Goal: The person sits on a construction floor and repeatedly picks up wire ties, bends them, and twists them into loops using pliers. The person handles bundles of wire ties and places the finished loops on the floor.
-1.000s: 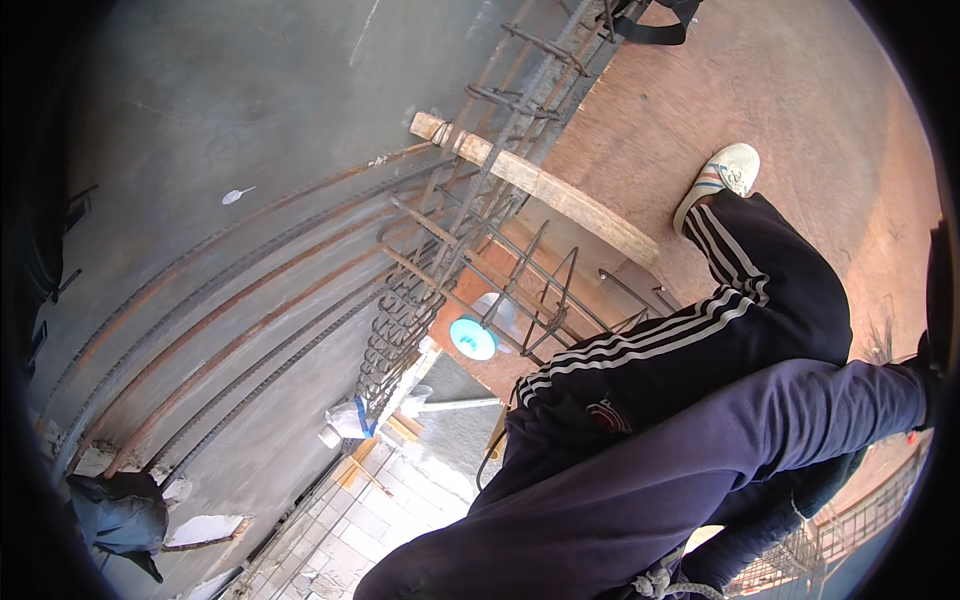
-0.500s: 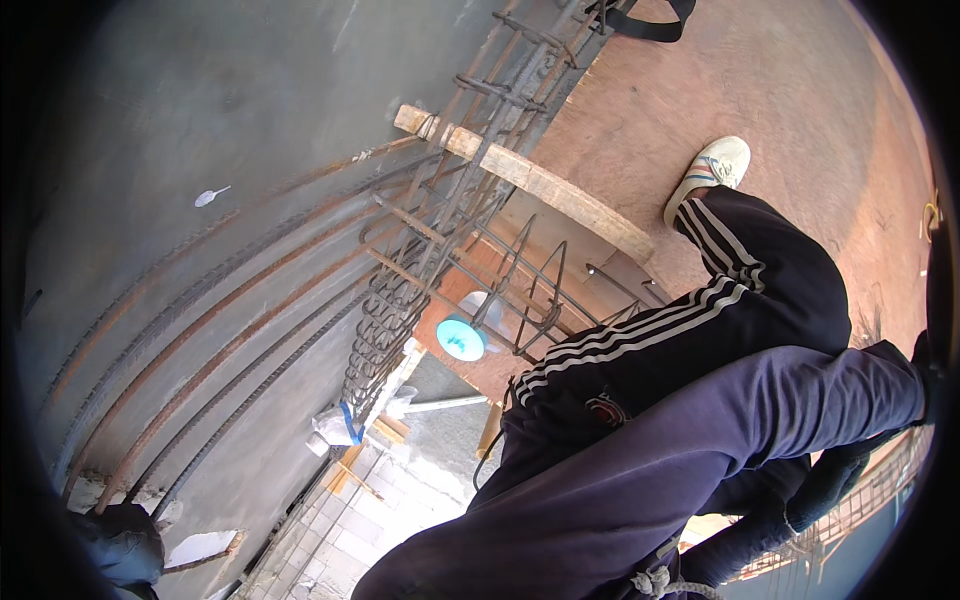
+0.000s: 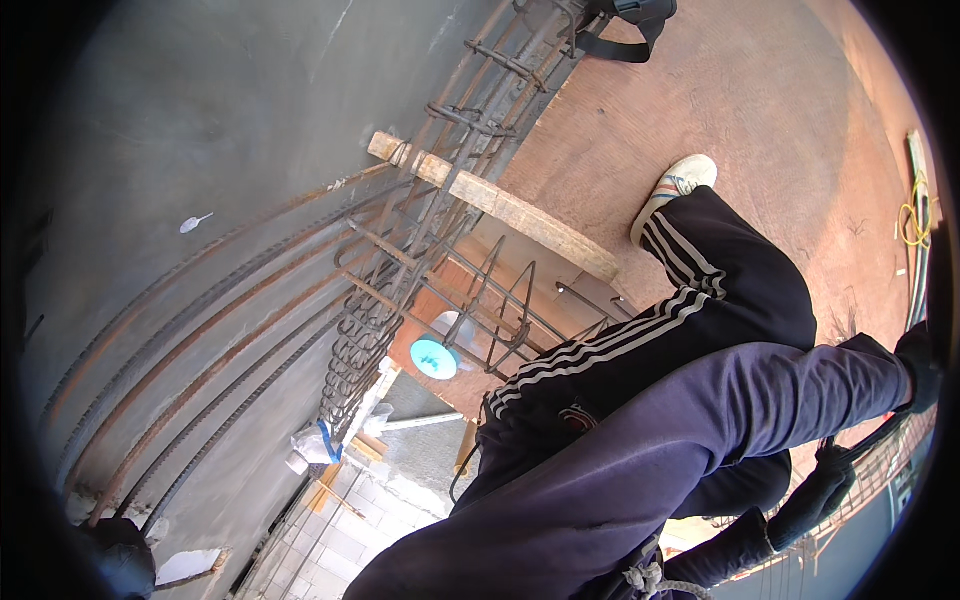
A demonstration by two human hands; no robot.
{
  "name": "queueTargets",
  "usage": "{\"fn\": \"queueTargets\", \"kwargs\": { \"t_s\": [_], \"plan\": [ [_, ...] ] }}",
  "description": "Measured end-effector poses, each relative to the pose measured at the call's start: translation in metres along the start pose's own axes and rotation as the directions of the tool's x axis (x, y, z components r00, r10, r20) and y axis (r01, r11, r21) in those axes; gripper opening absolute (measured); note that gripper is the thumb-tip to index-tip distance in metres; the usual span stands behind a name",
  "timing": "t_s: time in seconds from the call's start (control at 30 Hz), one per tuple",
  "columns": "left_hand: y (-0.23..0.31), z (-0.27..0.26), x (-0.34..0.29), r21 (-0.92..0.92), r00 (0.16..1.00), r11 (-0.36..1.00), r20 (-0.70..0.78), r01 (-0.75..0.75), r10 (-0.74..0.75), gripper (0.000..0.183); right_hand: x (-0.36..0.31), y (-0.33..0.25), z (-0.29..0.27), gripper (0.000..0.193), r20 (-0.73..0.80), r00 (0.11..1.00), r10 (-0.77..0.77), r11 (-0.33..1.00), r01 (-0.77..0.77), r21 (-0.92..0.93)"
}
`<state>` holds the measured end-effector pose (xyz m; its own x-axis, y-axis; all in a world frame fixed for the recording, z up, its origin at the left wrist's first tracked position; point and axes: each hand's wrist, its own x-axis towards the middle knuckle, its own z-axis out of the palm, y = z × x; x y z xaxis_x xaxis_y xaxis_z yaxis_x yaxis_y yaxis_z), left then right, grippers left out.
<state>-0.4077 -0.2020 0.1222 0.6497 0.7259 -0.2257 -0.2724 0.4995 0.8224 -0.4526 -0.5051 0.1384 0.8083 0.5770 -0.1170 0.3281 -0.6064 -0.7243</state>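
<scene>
My left arm, in a purple-grey sleeve, crosses from the lower edge to the right rim. There my dark-gloved left hand (image 3: 918, 368) is in deep shadow and its fingers do not show. Below it, my dark-gloved right hand (image 3: 828, 485) has its fingers curled round one end of a dark, bar-like thing (image 3: 872, 436). That thing slants up toward my left hand; whether the left hand holds it too is hidden. My bent leg in black striped trousers (image 3: 640, 345) ends in a white shoe (image 3: 690, 175) on a reddish-brown board (image 3: 770, 130).
A rebar cage (image 3: 440, 215) runs beside the grey wall (image 3: 230, 110), with a wooden batten (image 3: 510, 205) across it. Long bars (image 3: 215, 325) curve to the lower left. A turquoise-topped container (image 3: 436, 357), a black strap (image 3: 625, 48) and a yellow cord (image 3: 912, 225) lie about.
The view has shifted, so the cage, board and shoe sit further left. My right hand has come up and more into view, and the dark bar-like thing shows more clearly.
</scene>
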Motion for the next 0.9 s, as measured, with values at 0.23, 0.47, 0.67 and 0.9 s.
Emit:
{"fn": "queueTargets", "kwargs": {
  "t_s": [0.23,0.47,0.67,0.9],
  "plan": [
    [0.017,-0.056,-0.007,0.171,0.973,0.985,0.230,-0.032,-0.008,0.037,-0.002,-0.058,0.068,0.022,-0.023,1.000,0.008,0.968,-0.002,0.252],
    [0.054,-0.092,0.001,0.188,0.847,0.970,0.480,0.156,-0.229,0.061,0.001,-0.084,0.096,0.019,0.151,0.987,0.054,0.867,-0.121,0.483],
    [0.048,-0.095,0.004,0.262,0.836,0.926,0.414,0.271,-0.362,0.048,-0.004,-0.086,0.103,0.022,0.213,0.975,0.062,0.828,-0.169,0.534],
    [0.042,-0.091,0.004,0.267,0.807,0.902,0.411,0.338,-0.424,0.045,-0.009,-0.076,0.099,0.024,0.232,0.970,-0.079,0.841,-0.060,0.538]
  ]
}}
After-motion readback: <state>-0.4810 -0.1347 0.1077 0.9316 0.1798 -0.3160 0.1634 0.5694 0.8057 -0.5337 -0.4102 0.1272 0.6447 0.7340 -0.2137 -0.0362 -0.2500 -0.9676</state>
